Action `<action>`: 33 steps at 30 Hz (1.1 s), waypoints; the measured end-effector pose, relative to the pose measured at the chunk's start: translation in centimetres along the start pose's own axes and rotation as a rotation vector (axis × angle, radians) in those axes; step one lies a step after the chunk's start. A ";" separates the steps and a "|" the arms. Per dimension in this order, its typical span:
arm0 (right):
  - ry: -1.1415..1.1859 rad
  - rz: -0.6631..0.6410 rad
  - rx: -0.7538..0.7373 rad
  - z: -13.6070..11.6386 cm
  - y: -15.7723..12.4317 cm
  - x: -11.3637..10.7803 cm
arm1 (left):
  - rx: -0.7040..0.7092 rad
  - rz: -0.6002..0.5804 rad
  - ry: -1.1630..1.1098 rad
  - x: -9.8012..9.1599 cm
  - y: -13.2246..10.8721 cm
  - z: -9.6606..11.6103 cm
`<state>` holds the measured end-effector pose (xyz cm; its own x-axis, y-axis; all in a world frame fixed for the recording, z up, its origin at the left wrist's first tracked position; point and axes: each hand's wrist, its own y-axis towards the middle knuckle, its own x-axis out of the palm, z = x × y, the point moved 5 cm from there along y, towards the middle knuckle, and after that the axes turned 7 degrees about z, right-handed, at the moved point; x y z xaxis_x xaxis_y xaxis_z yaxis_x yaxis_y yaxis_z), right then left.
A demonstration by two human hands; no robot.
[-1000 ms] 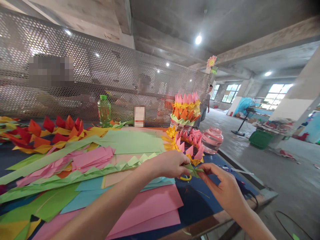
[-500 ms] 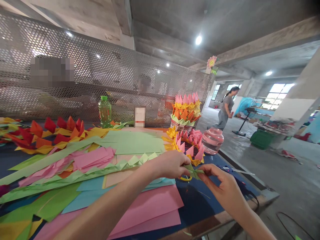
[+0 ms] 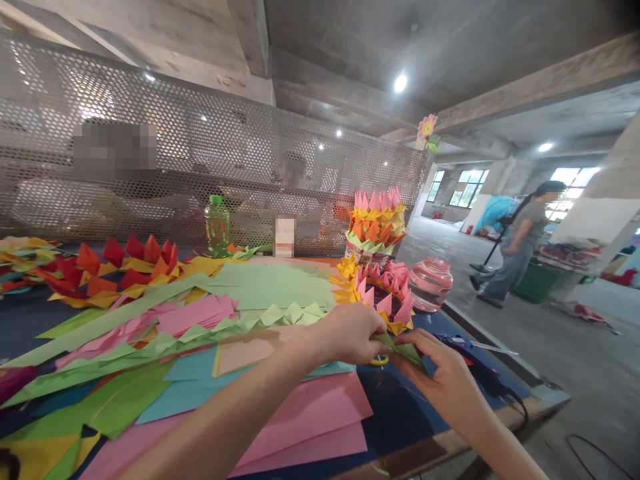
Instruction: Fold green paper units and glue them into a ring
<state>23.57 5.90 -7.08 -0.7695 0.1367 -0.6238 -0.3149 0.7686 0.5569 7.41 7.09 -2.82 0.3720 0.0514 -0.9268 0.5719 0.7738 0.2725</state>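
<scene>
A small folded piece of green paper (image 3: 411, 353) is held between my two hands over the right end of the table. My left hand (image 3: 353, 331) pinches its left end, fingers closed. On its other side my right hand (image 3: 437, 365) grips the paper between thumb and fingers. A yellow ring-shaped handle (image 3: 380, 361) shows just under my left hand. Right behind my hands sits a ring of pink and yellow folded-paper points (image 3: 385, 305). My left forearm passes over pink paper sheets (image 3: 320, 417) and a strip of pale green folded points (image 3: 270, 317).
A pink clear jar (image 3: 430, 285) and a tiered folded-paper piece (image 3: 376, 223) stand at the back right. A dark blue tool with a cord (image 3: 467, 357) lies right of my hand. A green bottle (image 3: 217, 227) stands by the perforated metal screen (image 3: 310, 153). A person (image 3: 523, 233) walks beyond.
The green paper has turned between my hands, and my right hand now covers it more flatly. The person in the background has walked to the right. The view has shifted slightly.
</scene>
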 end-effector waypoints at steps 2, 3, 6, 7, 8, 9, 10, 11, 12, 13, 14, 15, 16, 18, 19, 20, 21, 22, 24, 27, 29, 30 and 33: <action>0.003 -0.003 -0.003 -0.1 0.1 0.1 | 0.003 0.006 0.012 0.0 0.0 0.2; 0.001 -0.004 0.000 -0.1 0.1 0.1 | 0.003 0.008 0.016 0.0 0.0 0.3; -0.018 -0.013 0.023 -0.2 0.1 0.1 | 0.006 0.013 0.025 0.1 0.0 0.4; -0.026 -0.014 0.031 -0.2 0.1 0.1 | 0.007 0.014 0.027 0.2 0.0 0.4; -0.032 -0.016 0.036 -0.3 0.1 0.1 | 0.009 0.014 0.030 0.3 0.0 0.4; -0.039 -0.015 0.040 -0.3 0.1 0.1 | 0.010 0.016 0.032 0.4 0.1 0.4; -0.044 -0.012 0.040 -0.3 0.0 0.1 | 0.010 0.019 0.035 0.4 0.1 0.4; -0.050 -0.008 0.039 -0.3 0.0 0.1 | 0.010 0.026 0.037 0.5 0.1 0.4; -0.055 -0.003 0.037 -0.3 0.0 0.1 | 0.012 0.036 0.037 0.5 0.2 0.4; -0.061 0.001 0.036 -0.3 0.0 0.1 | 0.016 0.047 0.034 0.5 0.2 0.4; -0.065 0.004 0.034 -0.2 -0.1 0.1 | 0.025 0.056 0.029 0.5 0.2 0.5; -0.068 0.002 0.032 -0.1 -0.1 0.2 | 0.036 0.060 0.023 0.5 0.2 0.6; -0.069 -0.001 0.031 -0.1 -0.1 0.3 | 0.047 0.059 0.020 0.5 0.2 0.7; -0.066 -0.009 0.033 0.0 -0.1 0.5 | 0.053 0.044 0.028 0.6 0.2 0.9; -0.064 -0.012 0.037 0.0 -0.1 0.6 | 0.048 0.035 0.038 0.6 0.2 1.0; -0.061 -0.015 0.042 0.0 0.0 0.7 | 0.041 0.027 0.051 0.6 0.2 1.0; -0.057 -0.020 0.047 0.0 0.0 0.8 | 0.035 0.021 0.064 0.7 0.2 1.0; -0.053 -0.027 0.051 0.0 0.0 0.9 | 0.030 0.018 0.077 0.7 0.2 1.0; -0.041 -0.045 0.056 0.0 -0.1 1.1 | 0.023 0.016 0.103 0.8 0.2 1.0; -0.015 -0.070 0.055 0.1 -0.1 1.4 | 0.012 0.025 0.145 1.0 0.3 0.8; -0.004 -0.078 0.063 0.2 -0.2 1.5 | 0.008 0.036 0.168 1.0 0.4 0.8; -0.003 -0.078 0.069 0.3 -0.1 1.5 | 0.009 0.043 0.178 1.0 0.4 0.8; 0.002 -0.070 0.088 0.5 -0.1 1.4 | 0.022 0.072 0.204 0.8 0.4 1.2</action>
<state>22.80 6.35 -8.25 -0.7481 0.0797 -0.6588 -0.3181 0.8282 0.4614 8.86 6.66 -3.17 0.2582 0.2349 -0.9371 0.5655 0.7497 0.3437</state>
